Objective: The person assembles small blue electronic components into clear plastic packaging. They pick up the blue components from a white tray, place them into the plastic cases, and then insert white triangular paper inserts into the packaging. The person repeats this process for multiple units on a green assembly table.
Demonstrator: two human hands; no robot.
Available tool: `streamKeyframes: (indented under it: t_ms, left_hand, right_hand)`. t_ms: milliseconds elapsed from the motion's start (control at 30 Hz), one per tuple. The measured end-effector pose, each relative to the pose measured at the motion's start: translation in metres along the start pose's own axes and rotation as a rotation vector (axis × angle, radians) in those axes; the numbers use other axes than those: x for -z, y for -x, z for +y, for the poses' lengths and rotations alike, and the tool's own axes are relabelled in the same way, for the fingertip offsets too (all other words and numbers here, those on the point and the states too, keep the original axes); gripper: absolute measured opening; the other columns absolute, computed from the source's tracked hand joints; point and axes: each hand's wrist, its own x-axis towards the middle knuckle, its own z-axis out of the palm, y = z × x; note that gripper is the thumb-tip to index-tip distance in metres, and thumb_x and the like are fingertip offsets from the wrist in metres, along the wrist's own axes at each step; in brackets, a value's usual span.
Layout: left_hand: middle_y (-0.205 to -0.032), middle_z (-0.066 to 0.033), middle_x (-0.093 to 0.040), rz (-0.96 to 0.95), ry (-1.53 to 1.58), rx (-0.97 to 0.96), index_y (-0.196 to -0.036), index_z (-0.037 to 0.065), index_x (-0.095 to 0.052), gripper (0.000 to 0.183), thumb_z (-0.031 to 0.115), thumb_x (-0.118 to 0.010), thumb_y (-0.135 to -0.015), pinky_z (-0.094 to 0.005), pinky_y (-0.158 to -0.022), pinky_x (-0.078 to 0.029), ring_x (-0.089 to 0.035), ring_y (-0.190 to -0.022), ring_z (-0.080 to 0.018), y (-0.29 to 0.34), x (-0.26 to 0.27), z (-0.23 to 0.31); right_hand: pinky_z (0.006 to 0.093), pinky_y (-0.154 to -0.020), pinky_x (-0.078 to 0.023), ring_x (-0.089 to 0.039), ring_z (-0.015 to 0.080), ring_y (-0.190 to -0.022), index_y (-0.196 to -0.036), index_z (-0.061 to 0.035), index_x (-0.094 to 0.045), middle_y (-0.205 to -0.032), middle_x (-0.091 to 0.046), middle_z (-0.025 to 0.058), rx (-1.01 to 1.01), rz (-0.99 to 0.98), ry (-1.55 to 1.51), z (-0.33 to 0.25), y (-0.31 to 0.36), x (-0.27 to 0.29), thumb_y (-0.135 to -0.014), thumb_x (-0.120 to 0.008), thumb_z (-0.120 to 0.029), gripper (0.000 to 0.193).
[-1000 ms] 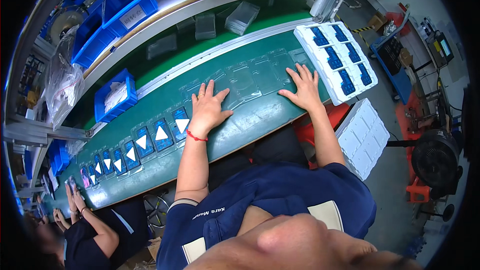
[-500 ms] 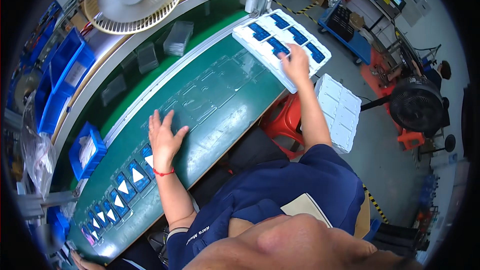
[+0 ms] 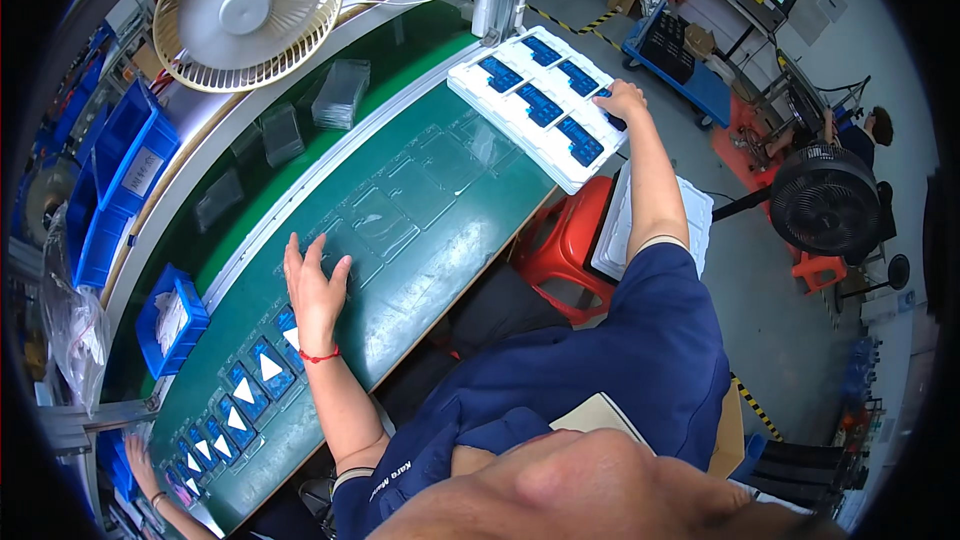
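A white foam tray (image 3: 515,130) at the far right end of the bench carries several flat, dark blue rectangular pieces (image 3: 541,105). My right hand (image 3: 625,100) is at the tray's right edge, its fingers curled over one blue piece and partly hiding it. My left hand (image 3: 316,295), a red string on the wrist, hovers above the green bench (image 3: 430,285) with fingers spread and nothing in them. Near it, a row of blue pieces with white triangles (image 3: 270,368) runs toward the lower left. Clear plastic blister sheets (image 3: 385,223) lie flat between my hands.
A fan (image 3: 245,8) stands at the far side. Stacked clear trays (image 3: 341,95) lie on the green strip behind the rail. Blue bins (image 3: 173,320) line the left. Another person's hand (image 3: 138,460) shows at lower left. A red stool (image 3: 565,250) holds more white trays (image 3: 692,225).
My right hand has moved from the tray's near left piece to the one at its right edge, uncovering the first. The other person's hand has moved up beside the bench. My left hand stays spread.
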Motion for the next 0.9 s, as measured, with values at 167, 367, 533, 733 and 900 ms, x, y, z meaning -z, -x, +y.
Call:
streamKeyframes:
  t_ms: [167,367,533,733,900]
  left_hand:
    - [-0.140,-0.0292,-0.036,0.011,0.022,-0.011,-0.121,0.005,-0.059,0.048,0.020,-0.072,-0.077,-0.0456,-0.106,-0.033,-0.035,-0.130,-0.0428,-0.002,-0.002,-0.002]
    - [-0.140,-0.0288,-0.036,0.016,0.030,0.013,-0.120,0.004,-0.060,0.048,0.021,-0.072,-0.077,-0.0458,-0.106,-0.033,-0.037,-0.128,-0.0430,-0.004,-0.001,-0.006]
    - [-0.140,-0.0274,-0.037,0.019,0.023,-0.021,-0.121,0.006,-0.060,0.047,0.020,-0.071,-0.078,-0.0473,-0.106,-0.032,-0.038,-0.128,-0.0430,-0.001,-0.001,-0.006]
    - [-0.140,-0.0286,-0.037,0.013,0.037,-0.019,-0.120,0.004,-0.060,0.046,0.020,-0.071,-0.077,-0.0465,-0.105,-0.034,-0.039,-0.126,-0.0440,-0.003,0.002,-0.003]
    - [-0.139,-0.0287,-0.037,0.022,0.039,-0.026,-0.119,0.004,-0.060,0.046,0.019,-0.071,-0.077,-0.0466,-0.104,-0.036,-0.041,-0.125,-0.0445,-0.003,0.000,-0.004]
  right_hand:
    - [0.0417,-0.097,-0.043,-0.052,0.0336,-0.118,-0.116,0.0000,-0.058,-0.123,-0.056,0.0211,0.049,0.099,0.045,-0.010,0.010,0.005,-0.073,-0.075,-0.040,0.061]
    - [0.0396,-0.085,-0.050,-0.065,0.0340,-0.095,-0.112,0.0020,-0.059,-0.105,-0.065,0.0225,0.107,0.238,-0.228,-0.026,0.058,0.021,-0.070,-0.077,-0.036,0.059]
    - [0.0403,-0.082,-0.051,-0.065,0.0333,-0.094,-0.104,0.0013,-0.064,-0.097,-0.067,0.0225,0.208,0.040,-0.061,-0.057,0.117,0.002,-0.065,-0.077,-0.034,0.054]
    - [0.0392,-0.083,-0.049,-0.063,0.0326,-0.097,-0.103,0.0003,-0.063,-0.097,-0.067,0.0207,0.155,0.043,0.055,-0.066,0.117,0.008,-0.061,-0.073,-0.035,0.056]
    - [0.0386,-0.085,-0.047,-0.061,0.0325,-0.101,-0.111,0.0035,-0.057,-0.101,-0.065,0.0202,0.134,0.042,0.050,-0.070,0.119,0.010,-0.060,-0.072,-0.037,0.066]
